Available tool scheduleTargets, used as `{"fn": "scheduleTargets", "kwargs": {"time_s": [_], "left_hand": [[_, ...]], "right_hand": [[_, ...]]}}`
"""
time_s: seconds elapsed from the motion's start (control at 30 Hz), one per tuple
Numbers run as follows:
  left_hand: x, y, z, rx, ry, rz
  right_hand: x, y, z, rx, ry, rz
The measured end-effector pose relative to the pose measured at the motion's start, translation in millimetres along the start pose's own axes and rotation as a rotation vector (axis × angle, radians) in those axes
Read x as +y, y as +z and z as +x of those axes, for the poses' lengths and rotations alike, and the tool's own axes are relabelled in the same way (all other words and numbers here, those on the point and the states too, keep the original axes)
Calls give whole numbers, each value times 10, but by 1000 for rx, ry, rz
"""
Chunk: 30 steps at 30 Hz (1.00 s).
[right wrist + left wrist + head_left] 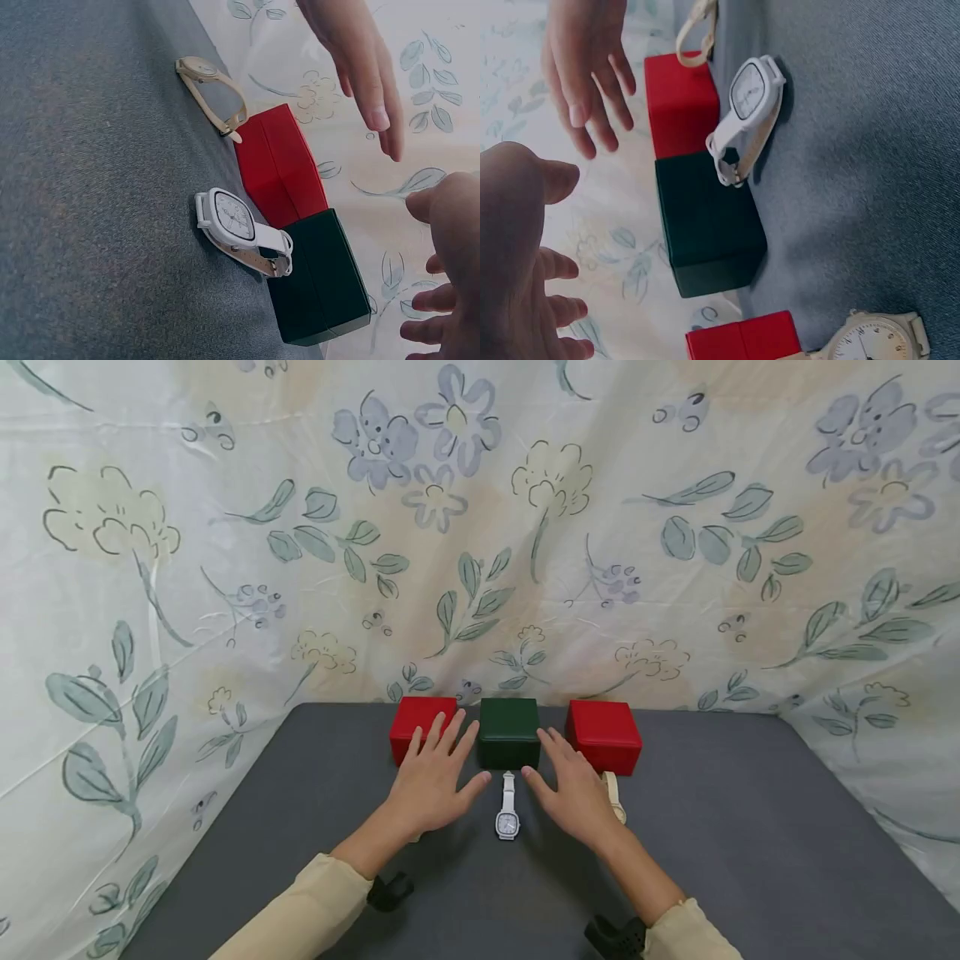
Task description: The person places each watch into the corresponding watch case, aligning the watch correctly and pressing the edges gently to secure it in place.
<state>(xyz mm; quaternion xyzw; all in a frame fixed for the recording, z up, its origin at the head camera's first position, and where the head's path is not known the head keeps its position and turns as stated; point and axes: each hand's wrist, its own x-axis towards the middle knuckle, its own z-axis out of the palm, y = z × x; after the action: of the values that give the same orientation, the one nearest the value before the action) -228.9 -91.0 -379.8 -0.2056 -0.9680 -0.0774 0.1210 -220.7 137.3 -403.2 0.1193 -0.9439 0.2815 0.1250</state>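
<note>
Both hands hover with spread fingers over the table, holding nothing. My left hand (431, 781) is before the left red box (423, 714); my right hand (573, 793) is between the green box (508, 720) and the right red box (604, 731). A white watch (507, 823) with a squarish dial lies between the hands, in front of the green box. Partly behind the right hand is a cream watch (613, 797). Another cream watch (201, 69), mostly hidden by the left hand in the head view, stands before the left red box in the right wrist view.
The three closed boxes stand in a row along the back of the dark grey table (720, 827). Behind them hangs a floral cloth (480, 543), which also runs down the left and right sides. Dark bands (390, 892) sit at both wrists.
</note>
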Motion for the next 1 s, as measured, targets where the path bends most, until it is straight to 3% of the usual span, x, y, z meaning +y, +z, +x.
{"fn": "scheduleTargets", "kwargs": {"time_s": [0.33,0.7,1.0], "left_hand": [[-126,41,-77,101,-48,-73],[-285,46,-136,103,-102,-80],[-399,58,-180,104,-133,-110]], "right_hand": [[-27,66,46,-1,-6,183],[-108,191,98,14,1,234],[-250,312,147,-21,-34,347]]}}
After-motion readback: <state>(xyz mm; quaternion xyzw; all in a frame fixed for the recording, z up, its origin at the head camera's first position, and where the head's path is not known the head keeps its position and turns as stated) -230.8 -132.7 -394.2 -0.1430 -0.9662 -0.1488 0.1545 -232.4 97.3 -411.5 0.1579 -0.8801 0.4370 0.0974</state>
